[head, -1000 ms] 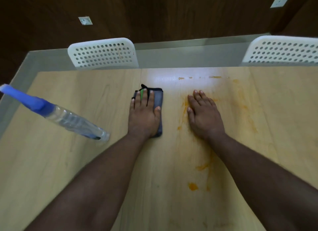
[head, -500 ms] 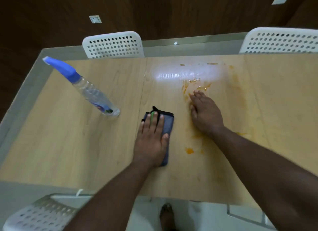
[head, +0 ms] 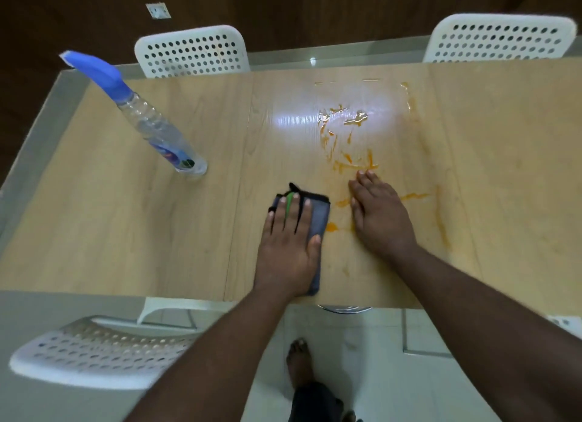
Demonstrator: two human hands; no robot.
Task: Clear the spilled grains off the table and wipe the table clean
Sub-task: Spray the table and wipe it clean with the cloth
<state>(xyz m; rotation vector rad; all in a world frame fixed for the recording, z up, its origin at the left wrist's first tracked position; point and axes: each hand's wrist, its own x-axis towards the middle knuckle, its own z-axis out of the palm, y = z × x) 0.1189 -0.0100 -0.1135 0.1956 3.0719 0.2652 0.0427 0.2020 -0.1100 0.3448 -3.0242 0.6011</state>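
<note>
My left hand (head: 288,248) lies flat with straight fingers on a folded grey cloth (head: 319,220) near the front edge of the light wooden table (head: 126,232). My right hand (head: 379,217) rests flat on the tabletop just right of the cloth, fingers straight. Orange smears (head: 352,162) streak the wood beyond and around my right hand, with a wet shiny patch (head: 346,118) farther back. An orange blob (head: 330,227) sits between the cloth and my right hand. No loose grains are visible.
A clear spray bottle with a blue nozzle (head: 157,132) stands on the table's left half. Two white perforated chairs (head: 192,51) (head: 500,37) stand at the far side, another (head: 94,352) at the near left. My bare foot (head: 299,363) is on the floor below.
My left hand has dragged the cloth toward the near edge of the table. My right hand slid back with it. The view pulled back, showing the table edge, near chair and floor.
</note>
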